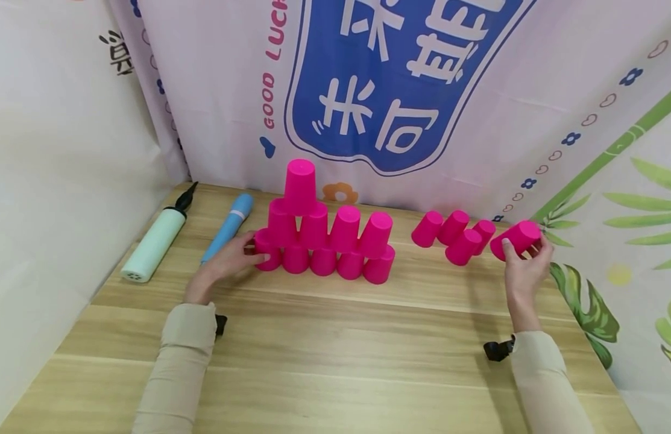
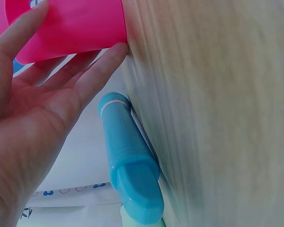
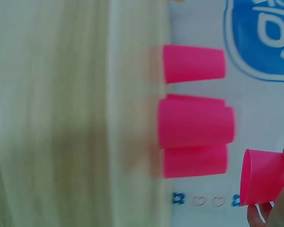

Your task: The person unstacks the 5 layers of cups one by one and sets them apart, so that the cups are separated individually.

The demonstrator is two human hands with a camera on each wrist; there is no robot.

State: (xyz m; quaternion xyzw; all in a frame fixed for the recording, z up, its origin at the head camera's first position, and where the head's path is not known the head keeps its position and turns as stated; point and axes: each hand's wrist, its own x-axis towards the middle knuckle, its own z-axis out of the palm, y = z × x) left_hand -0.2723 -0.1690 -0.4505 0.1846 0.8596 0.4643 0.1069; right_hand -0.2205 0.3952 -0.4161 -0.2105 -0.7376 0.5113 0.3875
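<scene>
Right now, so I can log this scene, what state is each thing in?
Left hand: gripping the leftmost bottom cup.
Right hand: gripping the rightmost cup.
Rightmost cup: raised off the table.
Stacked cups: upside down; rows of five, four, one.
Four loose cups: upside down, standing.
Blue cylinder: lying down.
Mint pump: lying down.

Bottom row (image 1: 322, 263): five bright pink cups, upside down, side by side; my left hand (image 1: 232, 258) touches the left-end cup (image 1: 263, 240).
Middle row (image 1: 343, 229): four more, inverted, bridging those below.
Top cup (image 1: 300, 188): alone, inverted, above the two leftmost of that row.
Loose cups (image 1: 463, 248): four, rims down, clustered right of the stack.
Raised cup (image 1: 521, 236): tilted, gripped in my right hand (image 1: 526, 274).
</scene>
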